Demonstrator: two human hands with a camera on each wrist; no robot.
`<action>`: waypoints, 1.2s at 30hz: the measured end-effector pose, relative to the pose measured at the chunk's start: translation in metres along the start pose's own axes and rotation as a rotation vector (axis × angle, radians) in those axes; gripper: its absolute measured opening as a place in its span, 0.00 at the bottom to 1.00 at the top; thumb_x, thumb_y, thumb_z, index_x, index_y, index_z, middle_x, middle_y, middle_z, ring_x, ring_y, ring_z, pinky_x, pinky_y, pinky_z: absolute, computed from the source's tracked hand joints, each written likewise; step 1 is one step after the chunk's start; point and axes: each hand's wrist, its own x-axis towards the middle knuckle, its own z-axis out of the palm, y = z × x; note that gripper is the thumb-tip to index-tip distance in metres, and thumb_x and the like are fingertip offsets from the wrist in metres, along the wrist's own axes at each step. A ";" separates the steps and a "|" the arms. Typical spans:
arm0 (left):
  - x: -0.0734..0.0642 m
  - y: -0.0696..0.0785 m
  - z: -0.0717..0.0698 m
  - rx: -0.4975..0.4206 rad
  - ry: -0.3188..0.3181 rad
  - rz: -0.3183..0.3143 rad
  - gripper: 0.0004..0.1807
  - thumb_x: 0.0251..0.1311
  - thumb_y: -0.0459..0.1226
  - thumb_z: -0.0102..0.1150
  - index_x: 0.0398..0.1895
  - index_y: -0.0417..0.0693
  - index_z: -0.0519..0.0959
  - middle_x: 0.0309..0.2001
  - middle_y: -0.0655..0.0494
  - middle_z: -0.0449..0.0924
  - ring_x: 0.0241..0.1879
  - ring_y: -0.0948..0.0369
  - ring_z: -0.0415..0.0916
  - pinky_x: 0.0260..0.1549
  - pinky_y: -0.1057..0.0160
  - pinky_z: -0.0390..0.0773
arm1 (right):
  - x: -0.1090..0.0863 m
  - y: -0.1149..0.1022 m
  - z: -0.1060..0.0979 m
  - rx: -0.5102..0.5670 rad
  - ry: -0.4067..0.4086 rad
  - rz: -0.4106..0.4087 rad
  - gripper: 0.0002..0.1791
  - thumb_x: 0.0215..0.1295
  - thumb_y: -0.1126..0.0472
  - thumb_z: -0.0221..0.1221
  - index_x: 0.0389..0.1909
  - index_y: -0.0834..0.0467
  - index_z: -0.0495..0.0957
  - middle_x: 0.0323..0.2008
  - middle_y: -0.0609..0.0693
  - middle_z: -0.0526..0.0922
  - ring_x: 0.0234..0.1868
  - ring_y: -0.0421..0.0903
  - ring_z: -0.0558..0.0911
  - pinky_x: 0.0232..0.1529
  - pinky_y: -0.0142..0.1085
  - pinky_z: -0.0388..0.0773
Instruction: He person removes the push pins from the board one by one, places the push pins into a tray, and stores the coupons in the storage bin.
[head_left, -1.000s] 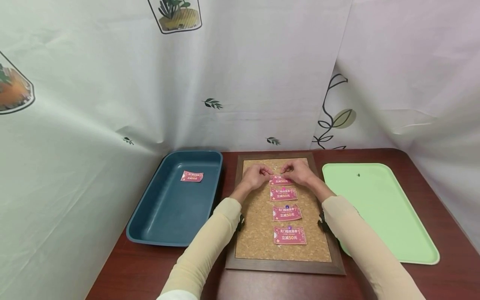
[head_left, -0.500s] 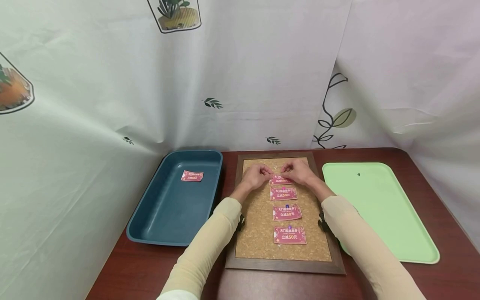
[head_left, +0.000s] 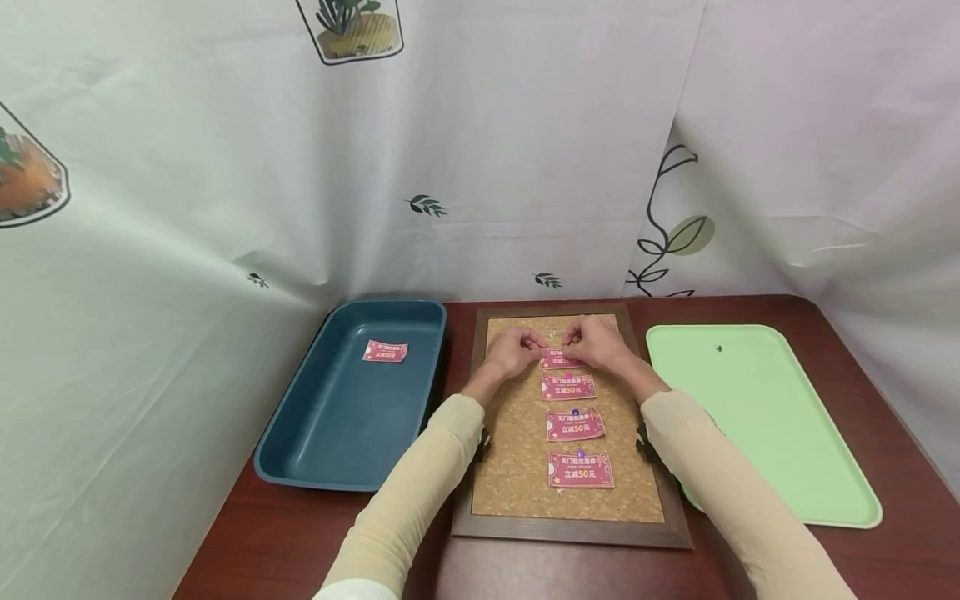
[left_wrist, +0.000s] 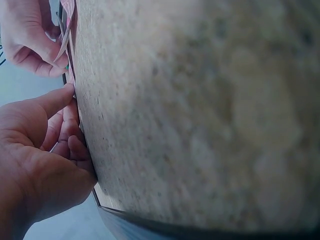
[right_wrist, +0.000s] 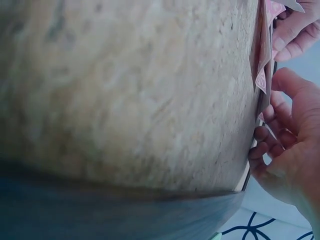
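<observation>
Both hands meet at the uppermost pink coupon (head_left: 557, 363) on a framed cork board (head_left: 510, 467). My left hand (head_left: 513, 354) pinches its upper left corner between thumb and fingers. At the middle of its top edge, my right hand (head_left: 597, 343) pinches a push pin; only a green speck of the pin (left_wrist: 67, 67) shows at the fingertips in the left wrist view. The right hand hides the coupon's right part. Below it on the board are three more coupons, the nearest one (head_left: 581, 475) lowest, each with a coloured pin at its top edge.
A deep blue bin (head_left: 337, 417) stands left of the board, with one loose coupon (head_left: 386, 352) inside. To the right lies a light green tray (head_left: 757, 425) bearing one small dark pin (head_left: 719, 348). A printed white cloth (head_left: 487, 150) hangs behind the table.
</observation>
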 end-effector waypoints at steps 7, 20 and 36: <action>-0.001 0.001 -0.001 0.016 0.007 0.007 0.03 0.70 0.39 0.70 0.39 0.52 0.89 0.31 0.62 0.83 0.33 0.66 0.75 0.37 0.66 0.71 | 0.001 -0.001 0.003 -0.112 0.041 -0.037 0.08 0.57 0.61 0.73 0.32 0.58 0.83 0.31 0.50 0.81 0.32 0.47 0.76 0.35 0.40 0.70; -0.001 0.003 -0.001 0.034 0.011 0.004 0.03 0.70 0.39 0.70 0.40 0.52 0.89 0.31 0.62 0.83 0.33 0.67 0.74 0.37 0.66 0.71 | 0.002 -0.003 0.006 -0.231 0.034 -0.086 0.11 0.58 0.57 0.73 0.29 0.56 0.79 0.34 0.50 0.79 0.33 0.48 0.77 0.33 0.41 0.72; 0.000 0.002 0.000 0.062 0.012 0.012 0.03 0.70 0.40 0.70 0.39 0.53 0.89 0.31 0.63 0.83 0.33 0.67 0.75 0.38 0.66 0.72 | 0.003 -0.006 0.006 -0.276 0.040 -0.103 0.11 0.58 0.59 0.72 0.27 0.55 0.78 0.28 0.49 0.78 0.29 0.47 0.76 0.29 0.39 0.70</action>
